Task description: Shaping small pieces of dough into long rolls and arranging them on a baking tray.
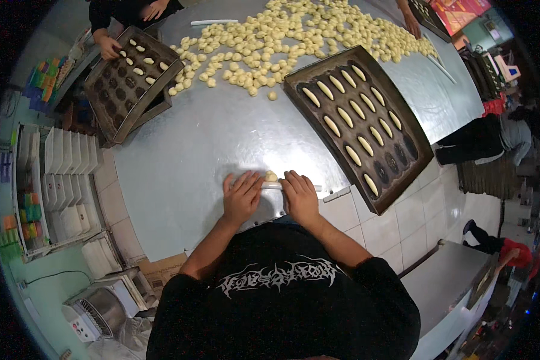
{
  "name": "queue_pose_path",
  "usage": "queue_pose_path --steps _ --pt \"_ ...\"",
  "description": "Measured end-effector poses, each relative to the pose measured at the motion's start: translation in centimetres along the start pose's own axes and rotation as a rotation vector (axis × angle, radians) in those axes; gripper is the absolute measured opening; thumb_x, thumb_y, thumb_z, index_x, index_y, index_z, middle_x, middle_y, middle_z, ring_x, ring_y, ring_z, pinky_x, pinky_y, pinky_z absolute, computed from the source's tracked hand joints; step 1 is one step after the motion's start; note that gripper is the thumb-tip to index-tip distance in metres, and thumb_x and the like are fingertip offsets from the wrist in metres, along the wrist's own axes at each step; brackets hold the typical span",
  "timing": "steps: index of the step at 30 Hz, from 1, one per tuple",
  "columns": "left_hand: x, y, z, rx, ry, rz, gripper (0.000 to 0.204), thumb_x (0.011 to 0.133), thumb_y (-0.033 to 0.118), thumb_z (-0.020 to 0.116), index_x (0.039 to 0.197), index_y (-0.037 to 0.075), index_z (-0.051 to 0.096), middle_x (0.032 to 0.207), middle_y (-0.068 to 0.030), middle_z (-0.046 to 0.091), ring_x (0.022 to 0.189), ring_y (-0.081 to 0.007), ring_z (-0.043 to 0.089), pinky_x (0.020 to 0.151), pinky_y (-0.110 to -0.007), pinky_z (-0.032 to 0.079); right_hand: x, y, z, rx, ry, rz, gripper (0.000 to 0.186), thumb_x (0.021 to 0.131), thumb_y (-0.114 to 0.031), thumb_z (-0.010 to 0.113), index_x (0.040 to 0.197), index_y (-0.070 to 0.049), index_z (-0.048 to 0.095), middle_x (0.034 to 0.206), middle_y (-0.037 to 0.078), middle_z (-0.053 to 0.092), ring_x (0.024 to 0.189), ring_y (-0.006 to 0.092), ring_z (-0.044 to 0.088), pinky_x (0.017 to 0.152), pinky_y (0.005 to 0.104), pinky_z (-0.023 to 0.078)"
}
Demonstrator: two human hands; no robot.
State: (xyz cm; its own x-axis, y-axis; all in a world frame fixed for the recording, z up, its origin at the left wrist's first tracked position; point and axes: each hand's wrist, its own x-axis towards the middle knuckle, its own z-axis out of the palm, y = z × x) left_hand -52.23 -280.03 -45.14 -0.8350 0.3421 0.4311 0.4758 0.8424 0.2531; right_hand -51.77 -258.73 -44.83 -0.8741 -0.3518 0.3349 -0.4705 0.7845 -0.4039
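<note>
A thin white rolling pin (272,186) lies crosswise on the metal table near its front edge. My left hand (242,195) rests over its left part, fingers pointing away from me. My right hand (300,195) is over the pin farther right, and the pin's end sticks out beyond it. Between my fingertips, just past the pin, sits a small pale dough piece (271,176). Both palms hide much of the pin, so how tightly the fingers wrap it is partly hidden.
Many dough balls (252,48) spread across the table's far side. A dark moulded tray (357,129) with dough strips stands at right. Another tray (123,90) at far left has a co-worker's hand (108,47) at it. A second hand (412,25) reaches in at far right.
</note>
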Motion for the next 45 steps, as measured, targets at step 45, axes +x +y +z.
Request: queue_pose_path --steps 45 --pt "2.1 -4.1 2.9 -0.418 0.115 -0.176 0.030 0.085 -0.003 0.051 0.113 -0.001 0.063 0.124 -0.0174 0.061 0.122 -0.0366 0.053 0.101 -0.045 0.041 9.1 -1.1 4.4 -0.064 -0.031 0.043 0.064 0.088 -0.031 0.058 0.132 0.013 0.044 0.138 0.032 0.045 0.133 0.0451 0.040 0.111 0.0512 0.031"
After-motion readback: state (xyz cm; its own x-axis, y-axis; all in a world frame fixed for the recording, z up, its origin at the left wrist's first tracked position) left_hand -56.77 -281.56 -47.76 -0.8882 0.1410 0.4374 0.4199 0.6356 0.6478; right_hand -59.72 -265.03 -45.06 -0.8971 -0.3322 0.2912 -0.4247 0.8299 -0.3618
